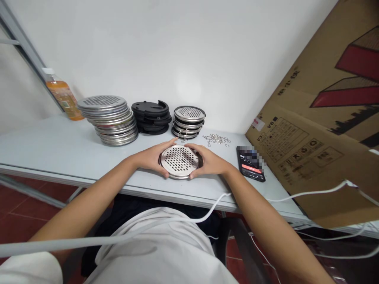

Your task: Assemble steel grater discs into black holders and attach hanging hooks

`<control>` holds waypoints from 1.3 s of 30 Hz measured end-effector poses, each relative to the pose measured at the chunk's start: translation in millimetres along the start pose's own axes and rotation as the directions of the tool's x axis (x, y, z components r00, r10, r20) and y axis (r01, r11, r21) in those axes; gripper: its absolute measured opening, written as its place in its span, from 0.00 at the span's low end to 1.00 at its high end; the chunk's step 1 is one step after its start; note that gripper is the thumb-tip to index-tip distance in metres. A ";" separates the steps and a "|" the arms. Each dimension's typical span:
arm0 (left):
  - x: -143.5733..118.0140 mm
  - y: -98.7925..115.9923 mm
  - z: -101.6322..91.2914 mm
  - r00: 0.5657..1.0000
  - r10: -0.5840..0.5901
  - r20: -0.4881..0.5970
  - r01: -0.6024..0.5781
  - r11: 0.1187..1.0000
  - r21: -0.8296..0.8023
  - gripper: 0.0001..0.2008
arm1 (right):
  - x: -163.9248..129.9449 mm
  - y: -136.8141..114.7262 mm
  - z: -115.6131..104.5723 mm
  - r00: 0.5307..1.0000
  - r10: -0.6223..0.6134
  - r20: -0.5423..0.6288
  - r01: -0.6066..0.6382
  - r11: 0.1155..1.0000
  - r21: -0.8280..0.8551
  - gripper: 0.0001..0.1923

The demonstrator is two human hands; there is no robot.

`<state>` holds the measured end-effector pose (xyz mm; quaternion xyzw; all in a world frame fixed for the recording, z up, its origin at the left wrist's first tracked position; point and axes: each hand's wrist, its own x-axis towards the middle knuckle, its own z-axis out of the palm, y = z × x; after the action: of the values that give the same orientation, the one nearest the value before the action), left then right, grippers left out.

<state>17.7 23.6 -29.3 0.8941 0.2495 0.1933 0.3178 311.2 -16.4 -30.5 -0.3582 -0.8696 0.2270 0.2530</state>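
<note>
A round perforated metal plate [179, 161] lies near the table's front edge, with a dark rim or base showing at its sides. My left hand [154, 158] wraps its left side, thumb at the front and fingers at the back. From the right, my right hand [207, 161] grips the same plate in a like way. Just behind it, a stack of plates set in black holders [189, 114] has small wire clips [184, 134] at its front. A pile of loose metal clips [217, 139] lies to the right of that stack.
A tall stack of metal plates [111, 120] and a stack of black plastic holders [151, 117] stand at the back. An orange bottle [65, 96] is far left. On the right are a phone [251, 163] and a large cardboard box [310, 130]. A white cable [207, 213] crosses in front.
</note>
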 end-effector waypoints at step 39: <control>-2.2 -1.7 0.0 0.996 -0.078 0.045 0.078 0.997 0.009 0.72 | 1.2 0.3 0.7 1.000 0.008 0.001 -0.008 1.000 0.011 0.59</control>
<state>15.4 23.4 -30.9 0.8889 0.2777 0.1594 0.3275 310.2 -15.5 -30.9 -0.3601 -0.8670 0.2329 0.2538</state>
